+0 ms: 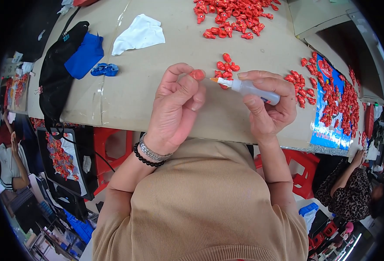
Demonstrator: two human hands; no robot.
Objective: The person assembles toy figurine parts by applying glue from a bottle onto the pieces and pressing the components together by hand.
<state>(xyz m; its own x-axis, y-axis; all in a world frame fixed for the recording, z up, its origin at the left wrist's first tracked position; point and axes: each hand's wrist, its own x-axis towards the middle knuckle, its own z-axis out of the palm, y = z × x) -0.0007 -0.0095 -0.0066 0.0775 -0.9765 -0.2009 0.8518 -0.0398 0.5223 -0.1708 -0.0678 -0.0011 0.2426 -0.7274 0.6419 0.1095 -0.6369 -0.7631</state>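
On the table (179, 48), a heap (233, 13) behind a cluster of parts (227, 67), cloth (140, 35) to their left, more parts (294, 79) right.

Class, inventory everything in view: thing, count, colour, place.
Bottle: one, translucent white, right hand
Held piece: one, red, left hand
Loose pieces: many, red, top, middle, right, lower left
Sheet: one, blue, right
Cloths: two, white and blue, upper left
Lump: one or two, blue, near cloths
Bag-like thing: one, black, upper left
Table: one, beige, centre
Stools: at least two, red, below table
Tray-like panel: one, black, lower left
Co-workers: at least two, white and leopard-print clothes, sides
Clutter: uncountable, mixed colours, edges
Top: one, tan, torso
Bracelets: two, silver and black, left wrist
Hands: two, above table
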